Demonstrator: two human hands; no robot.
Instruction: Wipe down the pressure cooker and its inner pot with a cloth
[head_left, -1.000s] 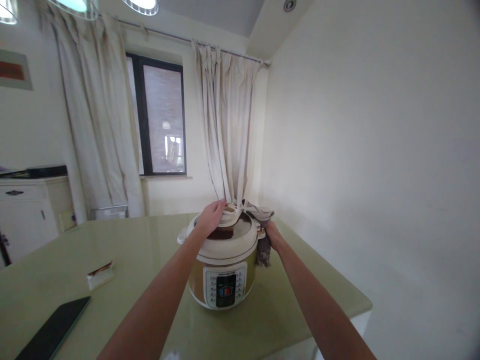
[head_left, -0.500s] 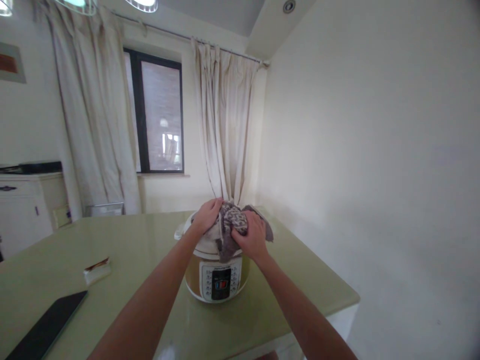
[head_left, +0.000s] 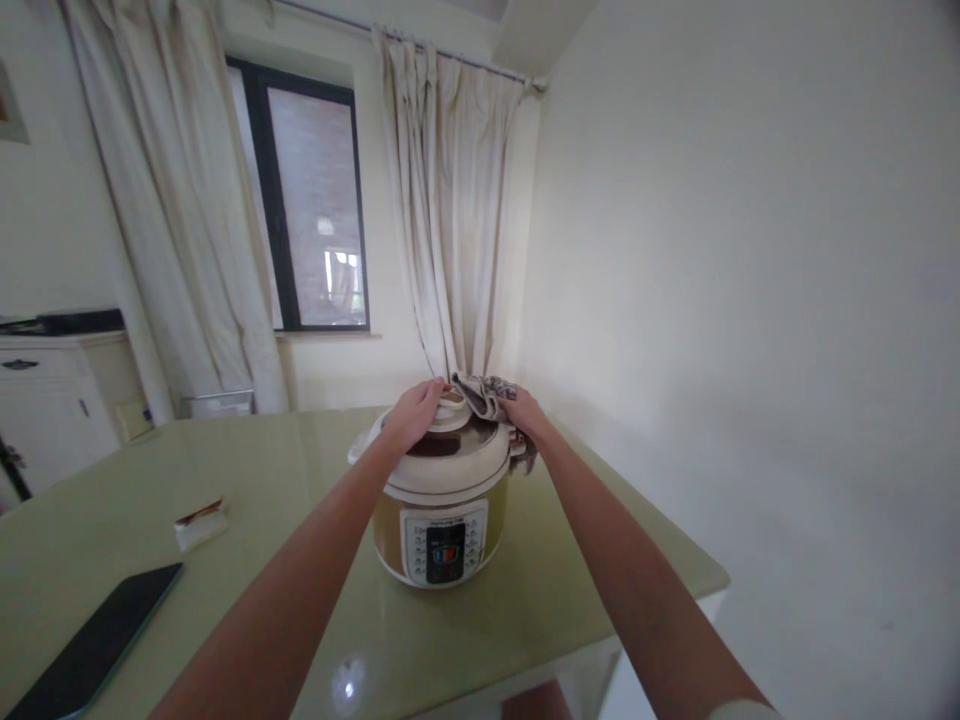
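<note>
A cream-lidded gold electric pressure cooker (head_left: 441,500) is steadied by the flat, open left hand (head_left: 415,412); a crumpled grey patterned cloth (head_left: 489,398) is pressed onto its lid under the right hand's (head_left: 523,411) closed grip, on a pale green worktop (head_left: 225,560).

A single head-worn camera looks forward and slightly down across the tabletop (head_left: 225,470) toward a room corner, facing the window (head_left: 311,205) and curtains (head_left: 450,220). Both forearms stretch away from it to the pressure cooker (head_left: 442,490), at arm's length.
</note>
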